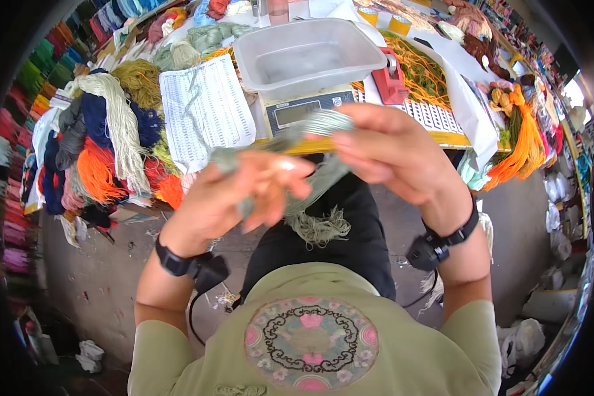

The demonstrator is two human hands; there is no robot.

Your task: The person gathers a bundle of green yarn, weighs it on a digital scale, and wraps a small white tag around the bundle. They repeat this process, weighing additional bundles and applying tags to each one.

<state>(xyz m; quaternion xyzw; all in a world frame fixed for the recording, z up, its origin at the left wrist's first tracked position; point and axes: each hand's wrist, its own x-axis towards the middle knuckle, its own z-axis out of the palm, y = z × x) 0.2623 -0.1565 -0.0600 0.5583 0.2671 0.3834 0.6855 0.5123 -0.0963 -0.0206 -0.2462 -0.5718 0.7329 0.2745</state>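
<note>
A skein of grey-green yarn (320, 228) is stretched between my two hands above my lap, its loose frayed end hanging down below them. My right hand (393, 148) pinches the pale, shiny upper part of the skein between thumb and fingers. My left hand (241, 188) is smeared by motion; its fingers are curled, and strands of the yarn pass around them. Just beyond the hands sits a digital scale (297, 113), partly hidden by the yarn. On it stands a translucent plastic tub (310, 56).
A printed sheet (204, 112) lies left of the scale, a red tape dispenser (391, 80) right of it. Heaps of coloured yarn (115, 125) cover the table's left side. Orange skeins (523, 142) hang over the right edge. Yellow-edged rolls (399, 25) stand at the back.
</note>
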